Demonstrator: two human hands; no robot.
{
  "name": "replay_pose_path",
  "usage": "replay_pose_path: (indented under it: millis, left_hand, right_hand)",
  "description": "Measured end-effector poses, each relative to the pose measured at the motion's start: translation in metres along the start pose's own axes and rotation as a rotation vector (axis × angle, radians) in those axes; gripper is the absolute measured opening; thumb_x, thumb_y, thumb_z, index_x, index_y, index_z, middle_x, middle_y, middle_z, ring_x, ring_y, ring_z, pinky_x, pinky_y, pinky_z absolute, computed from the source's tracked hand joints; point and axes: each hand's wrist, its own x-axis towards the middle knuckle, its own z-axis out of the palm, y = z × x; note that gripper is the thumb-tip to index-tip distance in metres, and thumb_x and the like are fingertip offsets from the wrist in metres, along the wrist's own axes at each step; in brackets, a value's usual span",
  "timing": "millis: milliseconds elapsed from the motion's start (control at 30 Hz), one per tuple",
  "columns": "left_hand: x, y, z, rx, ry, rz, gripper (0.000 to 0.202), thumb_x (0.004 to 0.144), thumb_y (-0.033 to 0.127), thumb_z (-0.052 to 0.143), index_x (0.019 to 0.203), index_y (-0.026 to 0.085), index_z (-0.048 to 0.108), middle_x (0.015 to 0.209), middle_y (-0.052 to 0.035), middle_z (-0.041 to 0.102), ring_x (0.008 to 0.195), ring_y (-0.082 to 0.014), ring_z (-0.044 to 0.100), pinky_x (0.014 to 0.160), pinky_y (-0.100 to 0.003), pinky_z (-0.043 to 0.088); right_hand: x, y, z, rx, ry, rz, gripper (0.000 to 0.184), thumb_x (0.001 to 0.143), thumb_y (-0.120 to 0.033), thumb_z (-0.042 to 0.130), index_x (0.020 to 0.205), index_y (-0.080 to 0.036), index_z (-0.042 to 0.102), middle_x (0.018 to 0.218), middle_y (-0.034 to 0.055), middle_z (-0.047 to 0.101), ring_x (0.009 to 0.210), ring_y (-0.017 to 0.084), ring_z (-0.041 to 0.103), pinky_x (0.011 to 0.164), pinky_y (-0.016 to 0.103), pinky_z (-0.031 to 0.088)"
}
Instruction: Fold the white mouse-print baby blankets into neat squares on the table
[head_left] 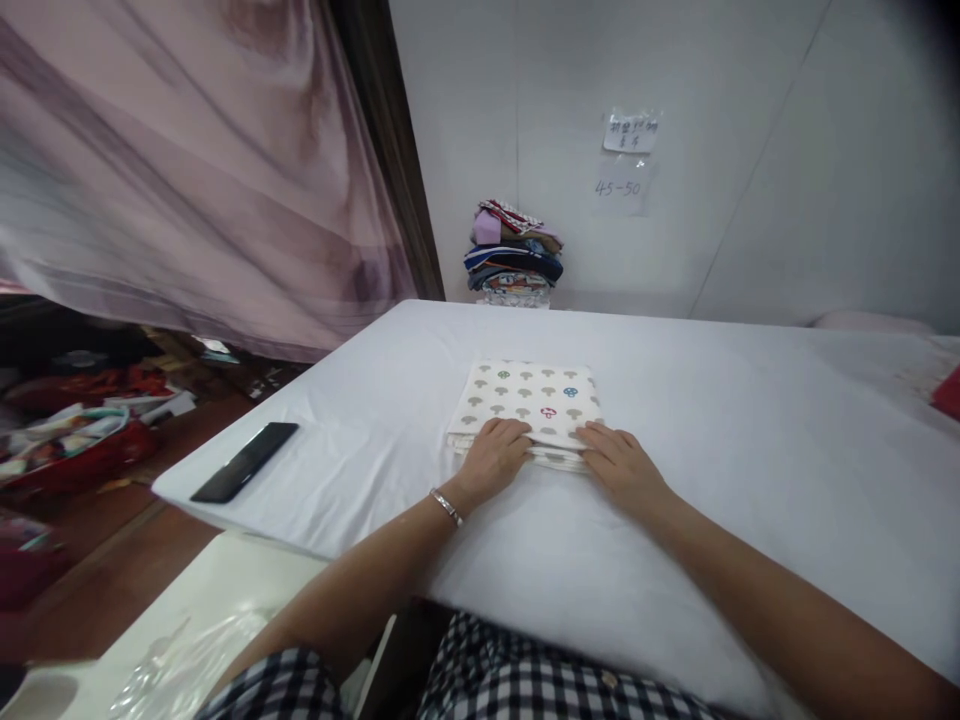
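A folded white cloth [517, 395] printed with grey mushroom shapes and a few coloured ones lies in layers on the white-covered table [750, 430]. At its near edge, left of the middle, my left hand [495, 460] has its fingers closed over the top layers. My right hand [621, 468] grips the same edge near the right corner, with fingers bent over the fabric. The thumbs are mostly hidden from view. Between the two hands the layered edge of the cloth shows. A silver bracelet sits on my left wrist.
A black flat object [246, 462] lies near the table's left edge. Stacked folded fabrics [514, 255] stand by the wall behind the table. A pink curtain [225, 150] hangs at left. Clear plastic [195, 660] lies on a pale surface at lower left, and a red basket [75, 460] sits beyond.
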Motion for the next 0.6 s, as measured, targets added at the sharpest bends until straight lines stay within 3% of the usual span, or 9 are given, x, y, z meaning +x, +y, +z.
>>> replay_pose_path:
  millis: [133,367,600]
  left_hand:
    - [-0.01,-0.008,-0.008,0.074,0.001,-0.02,0.016,0.086,0.016,0.043,0.087,0.019,0.059,0.11,-0.0062,0.061,0.1,-0.0187,0.053,0.087,-0.037,0.039]
    - [-0.034,-0.032,-0.023,0.168,-0.01,-0.195,0.013,0.081,0.017,0.052,0.093,0.019,0.057,0.116,-0.0086,0.058,0.109,-0.0227,0.049,0.091,-0.04,0.038]
    - [-0.049,-0.035,-0.023,0.177,-0.017,-0.214,0.015,0.076,0.009,0.051,0.088,0.018,0.055,0.109,-0.008,0.06,0.103,-0.0213,0.052,0.089,-0.038,0.04]
  right_hand:
    - [-0.003,0.001,0.002,0.04,0.001,0.018,0.022,0.089,-0.012,0.041,0.087,-0.017,0.063,0.126,0.0102,0.054,0.125,0.024,0.039,0.088,0.039,0.041]
    - [0.0,-0.001,0.003,0.07,0.007,0.099,0.019,0.089,-0.018,0.044,0.094,-0.018,0.063,0.124,0.0104,0.055,0.121,0.025,0.044,0.088,0.04,0.043]
    - [-0.005,0.0,0.006,0.059,0.033,0.04,0.022,0.089,-0.011,0.042,0.091,-0.017,0.063,0.122,0.0104,0.057,0.118,0.024,0.046,0.087,0.04,0.044]
